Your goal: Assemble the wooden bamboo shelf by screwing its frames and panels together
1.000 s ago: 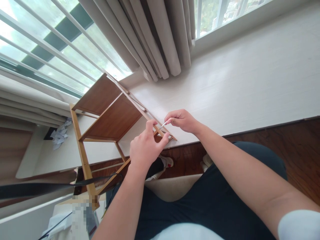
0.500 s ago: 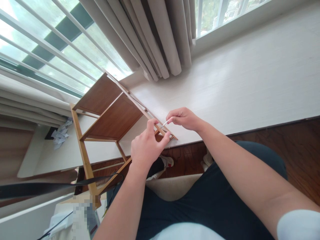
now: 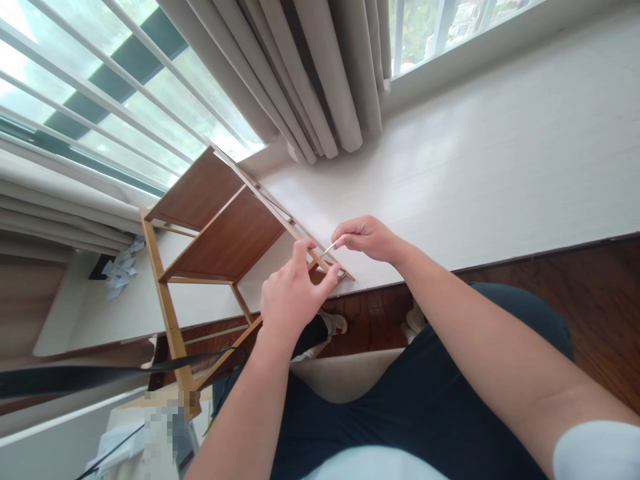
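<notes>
Wooden shelf rack (image 3: pixel 220 240) lies tipped on its side, its far side on the white window ledge (image 3: pixel 475 153) and the near frame hanging off the ledge edge over the dark wood floor (image 3: pixel 600 300). Left hand (image 3: pixel 293 297) is closed around the rack's near corner, thumb and forefinger pinching the frame bar. Right hand (image 3: pixel 367 239) is just right of that corner, fingers pinched shut on a thin metal tool (image 3: pixel 329 249) whose tip points at the joint; can't tell what kind of tool. Grey curtain (image 3: pixel 310 73) hangs behind the rack, touching the ledge. Window bars (image 3: pixel 100 87) left of and behind the rack. Crumpled white paper (image 3: pixel 119 270) on the ledge left of the rack, well apart from both hands. Black strap (image 3: pixel 100 373) crosses below the rack's near leg. Shoes (image 3: pixel 333 325) on the floor under the rack corner, partly hidden by left hand. Person's dark trousers (image 3: pixel 425 393) fill the space below the rack. Blurred patch below rack; no readable writing or brands.
</notes>
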`<action>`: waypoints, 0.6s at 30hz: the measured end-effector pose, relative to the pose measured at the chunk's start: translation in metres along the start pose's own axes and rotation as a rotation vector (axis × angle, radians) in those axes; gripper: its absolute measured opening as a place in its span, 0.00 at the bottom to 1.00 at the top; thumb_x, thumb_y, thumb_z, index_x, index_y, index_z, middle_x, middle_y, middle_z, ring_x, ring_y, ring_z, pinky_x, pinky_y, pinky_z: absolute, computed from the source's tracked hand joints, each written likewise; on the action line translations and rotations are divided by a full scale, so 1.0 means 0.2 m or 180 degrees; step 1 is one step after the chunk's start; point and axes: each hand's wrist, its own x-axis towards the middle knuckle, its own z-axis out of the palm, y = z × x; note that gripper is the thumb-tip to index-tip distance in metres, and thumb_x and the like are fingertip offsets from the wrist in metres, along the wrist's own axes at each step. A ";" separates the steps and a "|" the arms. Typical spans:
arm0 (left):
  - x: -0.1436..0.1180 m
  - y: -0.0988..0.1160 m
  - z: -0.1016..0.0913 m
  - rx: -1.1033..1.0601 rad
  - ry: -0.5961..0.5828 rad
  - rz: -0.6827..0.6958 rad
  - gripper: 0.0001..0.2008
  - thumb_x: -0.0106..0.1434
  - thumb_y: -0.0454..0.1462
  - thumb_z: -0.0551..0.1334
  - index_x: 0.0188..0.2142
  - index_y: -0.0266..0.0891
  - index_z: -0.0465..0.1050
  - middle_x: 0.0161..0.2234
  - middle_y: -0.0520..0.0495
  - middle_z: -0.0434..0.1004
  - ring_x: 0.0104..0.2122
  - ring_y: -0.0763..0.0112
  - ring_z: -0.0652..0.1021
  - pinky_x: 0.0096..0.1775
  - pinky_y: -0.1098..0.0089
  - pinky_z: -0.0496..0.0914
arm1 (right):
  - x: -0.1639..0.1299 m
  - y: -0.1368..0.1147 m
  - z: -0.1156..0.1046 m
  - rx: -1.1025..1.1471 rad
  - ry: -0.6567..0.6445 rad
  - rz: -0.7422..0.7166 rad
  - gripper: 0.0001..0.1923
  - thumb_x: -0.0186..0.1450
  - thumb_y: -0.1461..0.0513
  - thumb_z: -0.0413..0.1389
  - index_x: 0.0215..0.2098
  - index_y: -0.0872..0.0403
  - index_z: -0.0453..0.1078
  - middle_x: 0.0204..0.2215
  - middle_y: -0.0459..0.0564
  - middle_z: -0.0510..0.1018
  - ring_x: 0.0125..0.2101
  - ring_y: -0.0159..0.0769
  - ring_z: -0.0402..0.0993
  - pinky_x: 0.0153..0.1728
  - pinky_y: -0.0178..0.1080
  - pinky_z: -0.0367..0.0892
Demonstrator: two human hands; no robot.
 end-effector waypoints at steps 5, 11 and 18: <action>0.00 -0.01 0.01 0.0010 0.0010 0.0022 0.25 0.66 0.57 0.54 0.57 0.51 0.61 0.40 0.48 0.83 0.41 0.51 0.82 0.41 0.62 0.70 | 0.00 0.00 0.01 0.0079 0.0002 -0.0009 0.23 0.63 0.46 0.63 0.30 0.59 0.76 0.21 0.43 0.67 0.23 0.27 0.55 0.25 0.34 0.51; 0.01 -0.01 0.01 0.0044 0.0039 0.0020 0.26 0.66 0.57 0.54 0.58 0.51 0.61 0.41 0.47 0.82 0.42 0.50 0.82 0.42 0.61 0.71 | 0.00 -0.02 0.00 0.0011 -0.0030 -0.0045 0.23 0.63 0.46 0.63 0.29 0.59 0.76 0.20 0.42 0.67 0.23 0.27 0.56 0.25 0.34 0.52; 0.00 0.00 0.00 -0.0006 -0.0015 -0.0022 0.25 0.66 0.56 0.55 0.58 0.51 0.61 0.41 0.48 0.83 0.42 0.51 0.82 0.43 0.61 0.71 | 0.00 -0.02 -0.01 0.0002 -0.0093 -0.0002 0.22 0.63 0.46 0.63 0.32 0.59 0.77 0.21 0.43 0.68 0.23 0.28 0.57 0.26 0.34 0.54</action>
